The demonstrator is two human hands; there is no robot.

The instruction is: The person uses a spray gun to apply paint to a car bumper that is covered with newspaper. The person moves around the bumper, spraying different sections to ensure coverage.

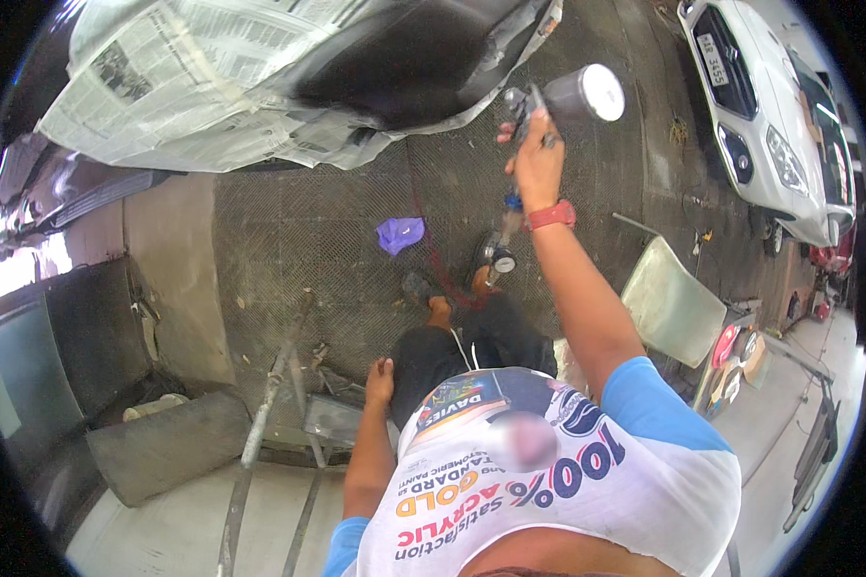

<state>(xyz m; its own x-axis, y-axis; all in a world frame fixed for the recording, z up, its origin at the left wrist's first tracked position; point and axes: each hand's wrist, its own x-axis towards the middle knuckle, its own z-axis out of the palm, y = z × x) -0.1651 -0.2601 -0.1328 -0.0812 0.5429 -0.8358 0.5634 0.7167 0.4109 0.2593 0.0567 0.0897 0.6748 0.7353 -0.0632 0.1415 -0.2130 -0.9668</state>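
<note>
My right hand (539, 159) is closed around the handle of a paint spray gun (526, 104). The gun has a dark cup with a white round end (602, 92). Below that wrist, a blue fitting and a round gauge (503, 262) hang in line with the handle. Just beyond the gun lies a dark, glossy car panel (394, 72), bordered by newspaper masking (188, 82); gun and panel are apart. My left hand (380, 383) hangs low beside my left thigh. Its fingers are mostly turned out of sight, and I see nothing held there.
A purple crumpled cloth or bag (400, 235) and a thin red hose (438, 274) lie on the dark textured floor near my feet. Metal stand legs (260, 423) rise at my left. A pale chair (674, 303) stands at my right, with a white car (770, 115) farther off.
</note>
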